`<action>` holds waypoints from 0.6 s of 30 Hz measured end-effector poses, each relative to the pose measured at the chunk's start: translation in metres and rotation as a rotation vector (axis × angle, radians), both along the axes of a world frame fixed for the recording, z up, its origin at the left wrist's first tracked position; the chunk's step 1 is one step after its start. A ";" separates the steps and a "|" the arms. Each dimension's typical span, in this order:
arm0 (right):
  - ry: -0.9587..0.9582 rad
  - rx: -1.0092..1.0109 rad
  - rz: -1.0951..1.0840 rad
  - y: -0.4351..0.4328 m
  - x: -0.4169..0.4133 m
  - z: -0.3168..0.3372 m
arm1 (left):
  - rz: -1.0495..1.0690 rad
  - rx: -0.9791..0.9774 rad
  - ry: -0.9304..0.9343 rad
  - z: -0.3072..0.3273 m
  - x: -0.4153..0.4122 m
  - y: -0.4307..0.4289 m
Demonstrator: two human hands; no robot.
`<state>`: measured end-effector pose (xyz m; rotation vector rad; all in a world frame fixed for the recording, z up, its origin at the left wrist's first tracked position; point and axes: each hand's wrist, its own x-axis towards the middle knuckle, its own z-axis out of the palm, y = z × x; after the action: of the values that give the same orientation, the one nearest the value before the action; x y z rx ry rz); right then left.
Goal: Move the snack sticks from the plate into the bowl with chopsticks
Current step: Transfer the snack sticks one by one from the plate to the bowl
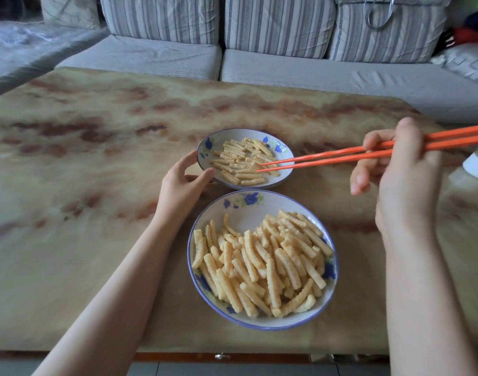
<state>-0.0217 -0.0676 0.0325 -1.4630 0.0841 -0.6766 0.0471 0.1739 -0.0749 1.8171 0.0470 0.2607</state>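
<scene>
A small blue-flowered plate [219, 137] sits at the table's middle with a thin layer of ridged snack sticks [240, 161] in it. Just in front of it stands a larger matching bowl [246, 213] heaped with snack sticks [262, 264]. My left hand [182, 183] grips the plate's left rim between thumb and fingers. My right hand [403, 180] holds a pair of orange chopsticks [327, 156] reaching left over the plate. Their tips are slightly apart and touch the sticks on the plate's right side. I cannot tell whether a stick is pinched.
The dishes stand on a marbled tan table [97, 185], whose front edge is close to me. A white object [477, 165] lies at the right edge, near my right hand. A grey striped sofa [259, 69] runs behind the table.
</scene>
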 end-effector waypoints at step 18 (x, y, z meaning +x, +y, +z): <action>0.036 -0.017 0.132 -0.003 0.001 -0.002 | 0.006 -0.015 0.004 0.005 -0.003 -0.002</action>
<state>-0.0204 -0.0708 0.0309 -1.4837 0.0094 -0.5453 0.0444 0.1719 -0.0703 1.8027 0.0572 0.2597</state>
